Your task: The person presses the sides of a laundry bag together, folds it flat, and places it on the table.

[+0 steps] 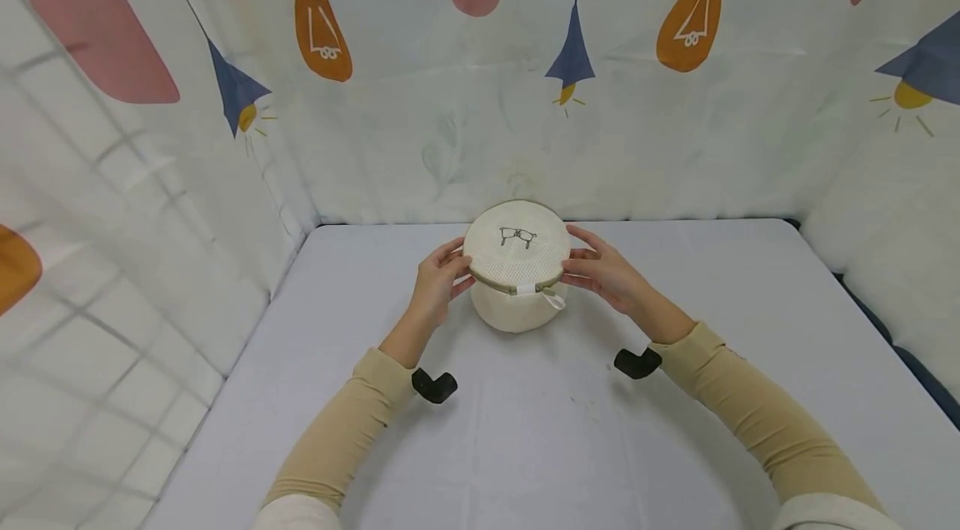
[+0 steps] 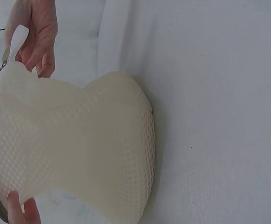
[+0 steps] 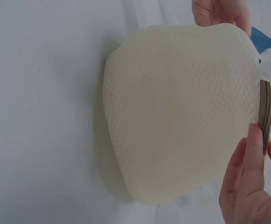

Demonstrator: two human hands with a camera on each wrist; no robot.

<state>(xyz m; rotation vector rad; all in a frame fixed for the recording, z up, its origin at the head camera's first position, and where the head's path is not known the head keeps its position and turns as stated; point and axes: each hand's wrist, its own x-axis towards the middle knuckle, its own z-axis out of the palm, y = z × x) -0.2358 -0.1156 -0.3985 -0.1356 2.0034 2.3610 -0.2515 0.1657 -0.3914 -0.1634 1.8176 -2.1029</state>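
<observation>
A cream mesh laundry bag (image 1: pixel 517 309), round and drum-shaped, stands on the table with its flat top tilted toward me. Dark eyeglasses (image 1: pixel 518 237) are stitched on that lid. My left hand (image 1: pixel 438 278) holds the rim at the left, thumb on top and fingers below. On the opposite side my right hand (image 1: pixel 611 276) pinches the rim between thumb and fingers. A zipper (image 3: pixel 265 112) runs along the edge, seen close in the right wrist view. From its front hangs a white loop tab (image 1: pixel 555 299). In the left wrist view, the bag's soft side (image 2: pixel 88 140) sags inward.
A white cloth covers the table (image 1: pixel 525 430). Behind it hangs a pale curtain (image 1: pixel 390 147) printed with bulbs and lamps, and similar fabric stands on both sides. Black wrist mounts (image 1: pixel 435 387) stick out from both sleeves.
</observation>
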